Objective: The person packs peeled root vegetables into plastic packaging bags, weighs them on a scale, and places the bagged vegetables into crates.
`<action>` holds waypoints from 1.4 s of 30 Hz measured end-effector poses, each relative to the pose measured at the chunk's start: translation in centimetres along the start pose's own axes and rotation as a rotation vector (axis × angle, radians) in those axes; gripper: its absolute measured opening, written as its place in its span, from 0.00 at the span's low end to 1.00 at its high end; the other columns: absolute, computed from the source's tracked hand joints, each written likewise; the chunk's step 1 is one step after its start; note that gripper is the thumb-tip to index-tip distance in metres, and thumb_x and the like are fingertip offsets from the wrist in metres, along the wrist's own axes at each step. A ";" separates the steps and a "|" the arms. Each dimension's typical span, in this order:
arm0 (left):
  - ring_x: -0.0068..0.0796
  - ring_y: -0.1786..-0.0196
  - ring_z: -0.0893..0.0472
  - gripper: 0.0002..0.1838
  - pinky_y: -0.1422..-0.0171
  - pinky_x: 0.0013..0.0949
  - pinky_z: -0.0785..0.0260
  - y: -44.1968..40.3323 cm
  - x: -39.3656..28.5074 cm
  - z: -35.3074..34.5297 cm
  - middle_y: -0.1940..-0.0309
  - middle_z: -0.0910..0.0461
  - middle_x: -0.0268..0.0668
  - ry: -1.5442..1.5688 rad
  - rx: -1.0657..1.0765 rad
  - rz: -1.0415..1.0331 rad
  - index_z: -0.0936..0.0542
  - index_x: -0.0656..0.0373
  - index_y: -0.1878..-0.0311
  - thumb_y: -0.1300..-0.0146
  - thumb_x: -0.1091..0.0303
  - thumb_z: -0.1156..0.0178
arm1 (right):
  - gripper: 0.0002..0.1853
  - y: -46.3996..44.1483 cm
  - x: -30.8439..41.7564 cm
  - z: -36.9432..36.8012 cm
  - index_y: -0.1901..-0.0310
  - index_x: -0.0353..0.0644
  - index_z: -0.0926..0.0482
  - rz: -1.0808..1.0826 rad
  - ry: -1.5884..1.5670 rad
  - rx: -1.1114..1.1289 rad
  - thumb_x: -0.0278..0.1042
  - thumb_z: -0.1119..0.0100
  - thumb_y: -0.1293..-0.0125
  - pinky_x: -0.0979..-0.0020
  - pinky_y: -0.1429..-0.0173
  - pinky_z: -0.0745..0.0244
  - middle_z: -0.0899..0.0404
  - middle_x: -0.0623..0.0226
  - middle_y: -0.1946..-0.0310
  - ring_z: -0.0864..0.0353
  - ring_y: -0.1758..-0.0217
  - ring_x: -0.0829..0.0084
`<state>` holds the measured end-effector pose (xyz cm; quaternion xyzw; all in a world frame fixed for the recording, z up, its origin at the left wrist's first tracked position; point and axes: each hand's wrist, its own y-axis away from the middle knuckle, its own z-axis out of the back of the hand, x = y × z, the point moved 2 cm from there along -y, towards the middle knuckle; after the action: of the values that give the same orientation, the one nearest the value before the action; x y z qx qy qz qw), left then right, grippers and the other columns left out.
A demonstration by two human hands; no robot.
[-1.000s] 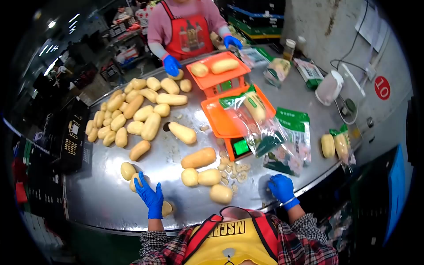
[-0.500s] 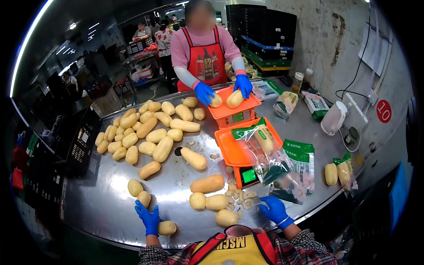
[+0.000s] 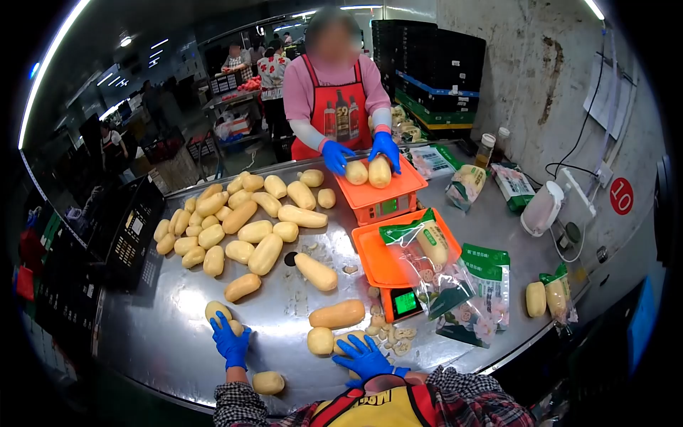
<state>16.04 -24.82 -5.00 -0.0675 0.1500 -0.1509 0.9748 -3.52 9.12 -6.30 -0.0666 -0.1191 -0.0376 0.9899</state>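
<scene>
My left hand [image 3: 231,344], in a blue glove, rests its spread fingers on two pale peeled root pieces, one of them [image 3: 216,309] showing beyond the fingertips. Below it lies a short piece [image 3: 268,383]. My right hand [image 3: 365,359], also gloved, is spread low over pieces near the front edge and partly hides them. Just beyond it are a rounded piece [image 3: 320,341] and a longer, browner one [image 3: 337,313]. Small cut slices [image 3: 401,346] lie right of that hand.
A large pile of pieces [image 3: 242,217] covers the left of the metal table [image 3: 171,341]. A co-worker [image 3: 340,107] opposite touches two pieces on an orange scale [image 3: 384,199]. A filled bag [image 3: 432,245] lies on a nearer orange scale [image 3: 377,267]. Black crates [image 3: 128,228] stand left.
My right hand has moved left from near the table's front edge onto the pieces. My left hand has reached further over its two pieces. The view has shifted, and the co-worker's hands have come to the scale.
</scene>
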 end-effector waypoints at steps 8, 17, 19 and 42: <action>0.55 0.41 0.28 0.50 0.42 0.47 0.29 0.5 -1.0 0.1 0.27 0.47 0.48 -0.036 -0.023 0.018 0.47 0.43 0.25 0.51 0.56 0.30 | 0.36 -0.5 -0.2 1.7 0.36 0.58 0.30 -0.039 -0.092 0.071 0.59 0.37 0.48 0.39 0.28 0.57 0.47 0.63 0.27 0.50 0.25 0.55; 0.55 0.43 0.27 0.49 0.42 0.47 0.29 0.4 -0.7 -0.1 0.28 0.46 0.48 -0.056 -0.017 0.038 0.44 0.41 0.26 0.52 0.56 0.30 | 0.34 -0.5 -0.2 1.3 0.39 0.58 0.27 -0.044 -0.110 0.051 0.58 0.37 0.48 0.39 0.27 0.59 0.46 0.65 0.27 0.49 0.26 0.54; 0.55 0.44 0.27 0.49 0.42 0.46 0.29 0.5 -0.5 -0.3 0.28 0.46 0.48 -0.045 -0.036 0.027 0.43 0.41 0.26 0.52 0.55 0.30 | 0.33 -0.5 -0.2 1.4 0.39 0.58 0.27 -0.041 -0.103 0.053 0.58 0.37 0.48 0.39 0.28 0.58 0.46 0.65 0.27 0.48 0.26 0.53; 0.53 0.42 0.28 0.46 0.41 0.46 0.30 0.6 -0.5 -0.3 0.28 0.44 0.49 -0.032 -0.063 0.008 0.40 0.41 0.28 0.52 0.57 0.29 | 0.31 -0.6 -0.1 1.2 0.42 0.57 0.24 -0.078 -0.102 0.047 0.57 0.37 0.48 0.41 0.26 0.59 0.43 0.66 0.29 0.47 0.26 0.53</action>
<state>15.68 -24.09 -5.23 -0.1000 0.1393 -0.1411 0.9750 -3.91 8.65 -5.09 -0.0406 -0.1729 -0.0699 0.9816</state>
